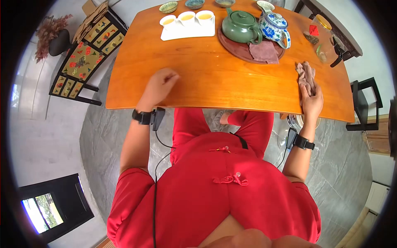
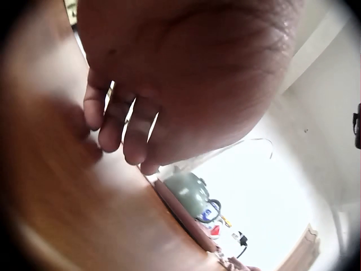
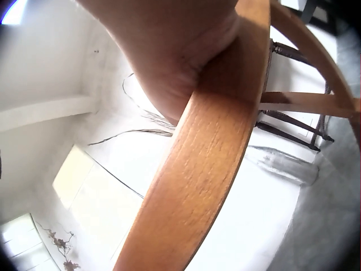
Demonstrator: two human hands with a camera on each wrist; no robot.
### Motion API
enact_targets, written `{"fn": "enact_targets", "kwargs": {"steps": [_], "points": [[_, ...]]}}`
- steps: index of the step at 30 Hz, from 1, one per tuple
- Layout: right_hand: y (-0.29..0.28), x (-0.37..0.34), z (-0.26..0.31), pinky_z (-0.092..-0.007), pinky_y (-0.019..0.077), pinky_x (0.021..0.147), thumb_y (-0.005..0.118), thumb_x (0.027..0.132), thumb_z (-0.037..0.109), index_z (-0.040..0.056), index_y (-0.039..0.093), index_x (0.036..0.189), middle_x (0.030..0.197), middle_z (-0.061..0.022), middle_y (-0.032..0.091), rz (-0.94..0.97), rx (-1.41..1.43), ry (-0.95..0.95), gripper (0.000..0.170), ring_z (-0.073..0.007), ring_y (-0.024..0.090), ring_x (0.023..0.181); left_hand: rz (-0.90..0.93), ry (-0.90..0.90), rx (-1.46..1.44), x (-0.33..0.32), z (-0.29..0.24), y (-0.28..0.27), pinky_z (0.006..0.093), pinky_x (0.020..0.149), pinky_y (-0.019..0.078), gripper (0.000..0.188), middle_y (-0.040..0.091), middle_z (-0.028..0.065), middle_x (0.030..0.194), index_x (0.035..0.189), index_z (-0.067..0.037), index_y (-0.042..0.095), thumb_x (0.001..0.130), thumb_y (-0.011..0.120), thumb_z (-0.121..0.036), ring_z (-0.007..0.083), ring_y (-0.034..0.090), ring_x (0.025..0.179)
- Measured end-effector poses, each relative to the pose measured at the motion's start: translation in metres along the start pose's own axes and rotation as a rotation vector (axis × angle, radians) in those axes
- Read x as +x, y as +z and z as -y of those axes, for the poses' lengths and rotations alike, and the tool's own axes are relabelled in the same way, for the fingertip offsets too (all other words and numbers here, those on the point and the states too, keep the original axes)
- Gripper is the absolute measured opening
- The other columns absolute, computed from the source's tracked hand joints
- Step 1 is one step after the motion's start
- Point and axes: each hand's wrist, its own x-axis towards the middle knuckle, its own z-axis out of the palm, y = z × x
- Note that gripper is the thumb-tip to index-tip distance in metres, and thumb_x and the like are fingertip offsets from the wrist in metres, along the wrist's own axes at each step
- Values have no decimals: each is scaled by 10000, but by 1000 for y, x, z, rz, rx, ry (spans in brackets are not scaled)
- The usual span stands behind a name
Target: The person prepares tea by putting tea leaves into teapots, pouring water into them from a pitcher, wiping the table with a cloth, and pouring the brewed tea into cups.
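Here on the right, my right hand (image 1: 312,100) has the crumpled cloth (image 1: 306,76), thumb on one side and fingers on the other, closed around its near end. The rest of the cloth lies bunched on the tabletop (image 1: 198,70), reaching away from me, close to the near edge. The right wrist view gives me only the heel of that hand by the wooden edge; the fingers are out of sight there.

Over to the left: my left hand (image 1: 160,87) is at the near edge of the tabletop, holding nothing. Its fingers (image 2: 135,135) are loosely bent, with gaps of light between them in the left wrist view. Whether they touch the wood, I can't tell.

Beyond the left hand sits the white tray (image 1: 182,35), carrying three white cups (image 1: 187,18) of yellowish liquid in a row. Past it, three small bowls (image 1: 168,7) line the far side. Between that tray and the cloth I've got the green teapot (image 1: 236,31) upright on a round tray (image 1: 231,50), with a folded cloth (image 1: 264,52) lying over the rim. The blue-and-white teapot (image 1: 273,29) is just beside the green one, and farther right stands a clear jar with a yellow lid (image 1: 321,22).
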Motion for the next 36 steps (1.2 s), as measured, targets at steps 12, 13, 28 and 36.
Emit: {"fn": "enact_targets", "kwargs": {"steps": [12,13,28,36], "points": [[-4,-2,1,-403,506,861,772,775,298,37,657,1144,1043,-216,682,-32,-27,-10,465,-356,657,989,-611,20,282,-33,19,7,372,605,452,71,564,94,653,784,-26,649,833,648,-77,260,546,647],[-5,-2,1,-403,505,861,770,774,292,42,659,1142,1043,-214,682,-32,-33,-14,459,-357,655,991,-618,73,315,-34,17,7,382,595,451,66,560,101,645,773,-26,642,822,646,-70,275,546,635],[-1,-2,2,-389,501,861,758,800,284,33,642,1161,1066,-207,677,-11,-29,47,455,-339,654,995,-634,24,356,-36,17,5,379,598,453,68,586,106,687,773,-25,621,821,642,-68,275,561,653],[-1,-3,9,-349,506,837,756,813,245,16,642,1156,1043,-182,691,-3,-4,85,428,-281,676,949,-633,14,342,-36,16,4,379,589,445,62,570,100,669,781,-29,619,825,641,-67,274,550,641]]}}
